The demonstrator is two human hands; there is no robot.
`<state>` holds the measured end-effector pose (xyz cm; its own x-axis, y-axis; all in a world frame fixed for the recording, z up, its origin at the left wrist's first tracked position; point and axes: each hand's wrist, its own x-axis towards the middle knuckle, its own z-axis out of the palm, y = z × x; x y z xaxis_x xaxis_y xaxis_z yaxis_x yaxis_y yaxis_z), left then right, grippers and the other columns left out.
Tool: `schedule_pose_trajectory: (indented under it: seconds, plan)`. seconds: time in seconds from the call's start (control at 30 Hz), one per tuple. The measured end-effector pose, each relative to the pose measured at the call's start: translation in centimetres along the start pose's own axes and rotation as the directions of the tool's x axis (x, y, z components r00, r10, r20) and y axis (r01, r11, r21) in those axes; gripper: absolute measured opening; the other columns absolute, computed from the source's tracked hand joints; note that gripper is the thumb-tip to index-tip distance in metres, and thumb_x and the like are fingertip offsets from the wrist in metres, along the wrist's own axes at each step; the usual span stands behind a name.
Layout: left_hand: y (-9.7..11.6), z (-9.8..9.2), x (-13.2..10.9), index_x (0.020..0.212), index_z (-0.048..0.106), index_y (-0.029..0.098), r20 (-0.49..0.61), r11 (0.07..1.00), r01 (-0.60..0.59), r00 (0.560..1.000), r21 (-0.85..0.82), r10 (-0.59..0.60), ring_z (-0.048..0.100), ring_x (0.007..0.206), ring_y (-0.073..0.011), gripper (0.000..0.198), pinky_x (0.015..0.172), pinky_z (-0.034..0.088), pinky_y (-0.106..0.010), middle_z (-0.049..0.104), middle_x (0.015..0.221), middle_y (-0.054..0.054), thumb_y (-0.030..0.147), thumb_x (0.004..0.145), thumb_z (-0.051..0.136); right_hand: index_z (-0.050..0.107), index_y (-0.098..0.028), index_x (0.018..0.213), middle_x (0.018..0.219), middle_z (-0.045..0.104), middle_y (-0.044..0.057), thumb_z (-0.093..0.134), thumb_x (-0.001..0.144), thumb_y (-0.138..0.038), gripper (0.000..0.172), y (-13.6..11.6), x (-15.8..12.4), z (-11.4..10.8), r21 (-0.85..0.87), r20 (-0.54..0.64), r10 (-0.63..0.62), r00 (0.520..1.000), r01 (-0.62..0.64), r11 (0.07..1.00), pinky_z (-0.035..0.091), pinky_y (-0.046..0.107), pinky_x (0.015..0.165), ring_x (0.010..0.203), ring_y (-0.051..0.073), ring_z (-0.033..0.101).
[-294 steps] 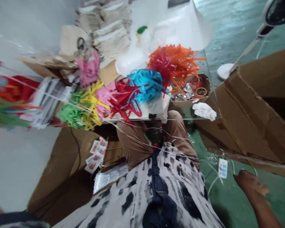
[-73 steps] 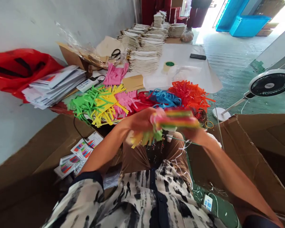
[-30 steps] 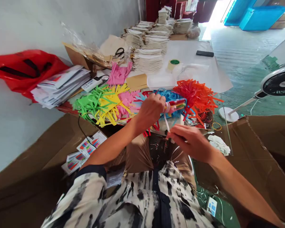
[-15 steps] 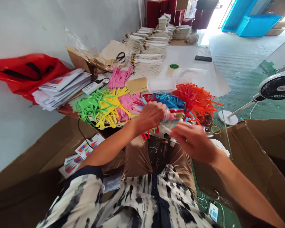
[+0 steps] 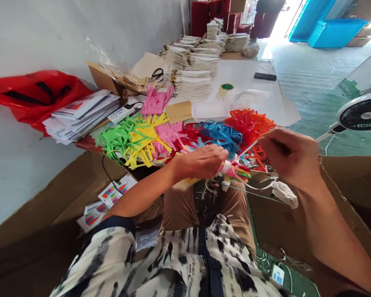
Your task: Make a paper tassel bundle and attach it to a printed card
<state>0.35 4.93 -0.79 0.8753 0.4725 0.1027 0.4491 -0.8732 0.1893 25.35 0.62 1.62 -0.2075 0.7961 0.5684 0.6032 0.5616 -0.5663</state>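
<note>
My left hand (image 5: 204, 161) is closed around a bundle of multicoloured strips (image 5: 239, 171) above my lap. White string (image 5: 225, 166) is wound about the bundle near my fingertips. A taut white length of string runs from there up to my right hand (image 5: 292, 152), whose fingers pinch it. Another stretch of white string trails to a crumpled white wad (image 5: 284, 193) at the table's front edge. Just beyond my hands lie fringed strips in blue (image 5: 224, 135), orange-red (image 5: 250, 123), pink (image 5: 170, 136), yellow (image 5: 146, 142) and green (image 5: 119, 136).
Stacks of off-white cloth pieces (image 5: 194, 80) stand farther back, beside scissors (image 5: 157, 74). A white plastic tray (image 5: 210, 112), a tape roll (image 5: 227, 86) and a dark phone-like object (image 5: 265, 76) lie on the table. To the right is a fan (image 5: 366, 113); cardboard (image 5: 346, 198) surrounds my seat.
My right hand has moved up and to the right, away from the bundle, drawing the string taut. The bundle and my left hand have shifted slightly right and down.
</note>
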Motion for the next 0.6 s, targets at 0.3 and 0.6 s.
schedule_pose_trajectory:
  seconds: [0.3,0.6]
  plan:
    - [-1.8,-2.1,1.2,0.101,0.063,0.016,-0.257,0.973,0.231,0.939,-0.023,-0.229,0.064,0.089,-0.0224,0.015,0.079,0.049,-0.036,0.070,0.099,-0.011,0.011,0.089,0.057,0.064,-0.027,0.083,0.074,0.070,0.002,0.055,0.105,-0.035,0.025,2.8,-4.0,6.7,0.157,0.243,-0.001,0.970,-0.038,0.987,0.048,0.034,0.060,0.064,0.020,0.063]
    - [-0.9,-0.1,1.1,0.102,0.066,0.018,-0.150,0.924,-0.224,0.971,-0.310,0.185,0.064,0.092,-0.0209,0.013,0.083,0.052,-0.033,0.071,0.102,-0.008,0.018,0.090,0.066,0.065,-0.023,0.080,0.066,0.059,0.000,0.055,0.107,-0.046,0.037,3.1,-1.9,3.1,0.151,0.209,0.072,0.975,-0.105,0.983,0.039,0.030,0.053,0.058,0.016,0.052]
